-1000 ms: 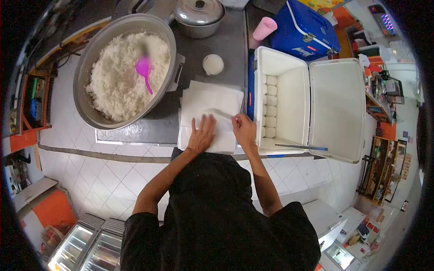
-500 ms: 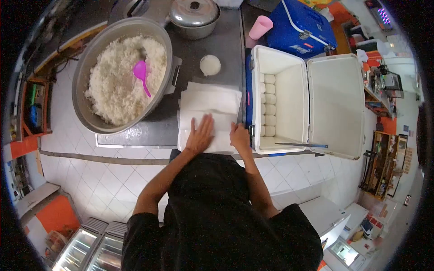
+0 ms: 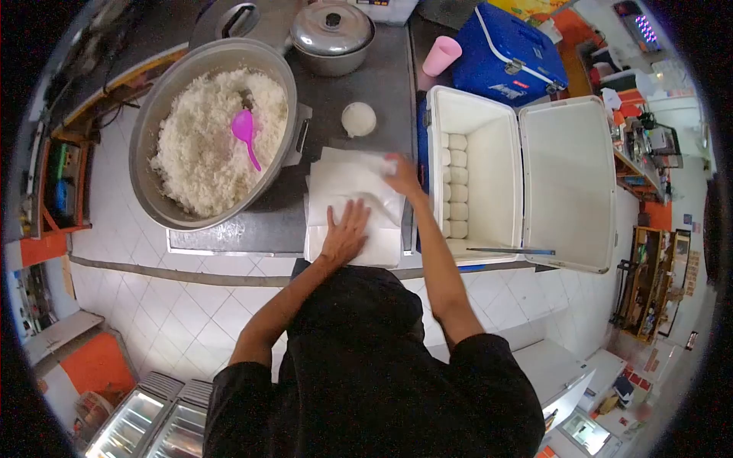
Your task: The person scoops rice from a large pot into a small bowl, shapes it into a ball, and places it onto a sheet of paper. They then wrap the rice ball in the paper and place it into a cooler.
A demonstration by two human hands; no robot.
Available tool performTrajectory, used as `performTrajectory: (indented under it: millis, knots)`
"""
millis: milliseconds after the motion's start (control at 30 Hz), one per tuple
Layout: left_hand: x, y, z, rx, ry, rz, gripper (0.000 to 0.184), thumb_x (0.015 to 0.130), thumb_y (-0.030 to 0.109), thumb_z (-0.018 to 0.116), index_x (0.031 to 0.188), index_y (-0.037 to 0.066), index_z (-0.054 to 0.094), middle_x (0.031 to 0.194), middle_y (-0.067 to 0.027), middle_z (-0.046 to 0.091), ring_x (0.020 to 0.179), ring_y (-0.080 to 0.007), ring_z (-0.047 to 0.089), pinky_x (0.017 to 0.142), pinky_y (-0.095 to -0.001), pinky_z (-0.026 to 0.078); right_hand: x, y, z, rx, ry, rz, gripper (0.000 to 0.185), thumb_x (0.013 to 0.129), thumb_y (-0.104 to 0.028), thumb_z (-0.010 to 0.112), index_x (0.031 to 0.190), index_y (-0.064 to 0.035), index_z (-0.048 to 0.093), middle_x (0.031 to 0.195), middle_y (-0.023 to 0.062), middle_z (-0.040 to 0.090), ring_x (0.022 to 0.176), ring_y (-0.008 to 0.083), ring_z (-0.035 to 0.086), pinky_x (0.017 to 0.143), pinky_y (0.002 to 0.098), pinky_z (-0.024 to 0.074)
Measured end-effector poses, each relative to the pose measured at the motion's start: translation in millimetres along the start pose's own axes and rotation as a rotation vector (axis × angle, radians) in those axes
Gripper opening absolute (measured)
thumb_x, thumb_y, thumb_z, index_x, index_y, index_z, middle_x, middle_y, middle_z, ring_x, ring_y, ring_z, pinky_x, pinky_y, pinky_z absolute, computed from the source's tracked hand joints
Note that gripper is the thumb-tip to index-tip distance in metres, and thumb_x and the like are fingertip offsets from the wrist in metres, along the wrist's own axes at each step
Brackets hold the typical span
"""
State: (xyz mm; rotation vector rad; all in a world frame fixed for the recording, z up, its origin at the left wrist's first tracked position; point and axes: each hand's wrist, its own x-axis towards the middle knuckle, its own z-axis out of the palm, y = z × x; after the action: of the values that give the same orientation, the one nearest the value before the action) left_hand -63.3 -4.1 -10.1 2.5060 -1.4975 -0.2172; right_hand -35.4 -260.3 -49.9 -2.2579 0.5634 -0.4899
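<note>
The person's left hand (image 3: pixel 347 231) rests flat, fingers slightly spread, on one stack of white paper sheets (image 3: pixel 341 172) on the grey metal surface (image 3: pixel 388 72). The right hand (image 3: pixel 404 179) is at the stack's far right corner, fingers blurred; whether they pinch cannot be told. Beside it stand one oval grey metal basin (image 3: pixel 140 164) of rice and one open white-lined cooler (image 3: pixel 492 179); farther, one silver lidded pot (image 3: pixel 333 37).
</note>
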Motion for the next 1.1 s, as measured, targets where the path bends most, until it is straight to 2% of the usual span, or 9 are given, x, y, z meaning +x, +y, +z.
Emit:
performTrajectory:
  millis: [67,167,300,467,567,867,967,1033,1100]
  knots:
    - [2.2,-0.6,4.5,-0.01,0.021,-0.025,0.076,0.09,0.037,0.058,0.151,0.007,0.024,0.159,-0.0161,0.017,0.145,-0.0337,0.021,0.107,-0.0711,0.018,28.0,-39.8,-13.2,-0.37,-0.678,0.15,0.033,0.074,-0.008,0.068,0.106,-0.0054,0.064,0.099,0.0114,0.065,0.1,0.0306,0.06,0.082,0.0412,0.0492]
    - [2.4,1.0,3.6,-0.071,0.026,-0.045,0.076,0.089,0.035,0.059,0.151,0.008,0.024,0.158,-0.0161,0.018,0.145,-0.0338,0.022,0.106,-0.0715,0.019,14.5,-42.7,0.0,-0.395,-0.546,-0.301,0.015,0.077,-0.014,0.068,0.09,-0.007,0.07,0.1,0.012,0.065,0.104,0.0355,0.056,0.084,0.0441,0.0477]
    - [-0.3,0.4,-3.3,-0.052,0.023,-0.025,0.076,0.089,0.035,0.059,0.151,0.009,0.024,0.159,-0.0154,0.017,0.145,-0.0337,0.021,0.106,-0.0718,0.019,-2.0,-92.0,-14.4,-0.371,-0.623,-0.351,0.01,0.081,-0.015,0.066,0.086,-0.0077,0.071,0.094,0.0107,0.064,0.098,0.0335,0.057,0.083,0.0445,0.0467]
    - [-0.2,1.0,-12.3,-0.046,-0.114,-0.064,0.062,0.089,0.031,0.059,0.143,0.007,0.038,0.14,-0.0124,0.046,0.13,-0.029,0.042,0.104,-0.0641,0.031,-62.3,-102.1,-44.8,-0.356,-0.563,-0.564,0.016,0.077,-0.01,0.062,0.09,-0.0103,0.071,0.094,0.0066,0.061,0.099,0.0274,0.053,0.089,0.0413,0.0455]
    - [-3.9,-4.6,-1.0,-0.019,0.175,-0.031,0.053,0.091,0.029,0.057,0.137,0.007,0.046,0.129,-0.0103,0.054,0.119,-0.0257,0.049,0.103,-0.0587,0.035,-93.1,-96.3,-35.1,-0.28,-0.421,-0.495,0.018,0.077,-0.009,0.061,0.093,-0.0067,0.069,0.098,0.0048,0.06,0.102,0.0273,0.052,0.091,0.0418,0.0444]
    - [-28.6,-34.7,26.5,-0.053,0.228,-0.072,0.055,0.092,0.028,0.055,0.138,0.001,0.044,0.141,-0.0205,0.043,0.134,-0.0339,0.037,0.112,-0.0623,0.018,-158.7,-61.7,-12.7,-0.139,-0.174,-0.332,0.037,0.09,-0.01,0.054,0.124,0.0055,0.054,0.143,0.0232,0.04,0.127,0.0443,0.04,0.106,0.0489,0.0345]
    - [-10.3,-36.1,-10.6,-0.082,0.224,-0.165,0.047,0.085,0.027,0.063,0.126,0.006,0.057,0.131,-0.019,0.051,0.128,-0.0345,0.041,0.106,-0.066,0.024,-137.2,-37.6,-6.9,-0.028,-0.299,-0.177,0.034,0.089,-0.011,0.055,0.119,0.0045,0.055,0.136,0.0254,0.044,0.127,0.0425,0.041,0.105,0.0474,0.0356]
    - [19.9,-35.2,-41.4,-0.071,0.303,-0.287,0.03,0.081,0.02,0.065,0.108,0.008,0.065,0.123,-0.0179,0.054,0.121,-0.0344,0.046,0.099,-0.0596,0.035,-105.0,-76.3,-21.9,-0.357,-0.432,-0.1,0.025,0.087,-0.01,0.056,0.109,0.0026,0.058,0.119,0.0254,0.056,0.118,0.0412,0.049,0.099,0.047,0.041]
    - [41.0,-55.6,-32.8,-0.142,0.205,-0.209,0.024,0.079,0.017,0.064,0.101,0.007,0.065,0.114,-0.0173,0.058,0.113,-0.0342,0.052,0.094,-0.0549,0.04,-84.4,-98.6,-25.0,-0.424,0.025,-0.269,0.016,0.086,-0.008,0.055,0.098,0.0019,0.059,0.103,0.0234,0.059,0.106,0.039,0.055,0.093,0.0467,0.0446]
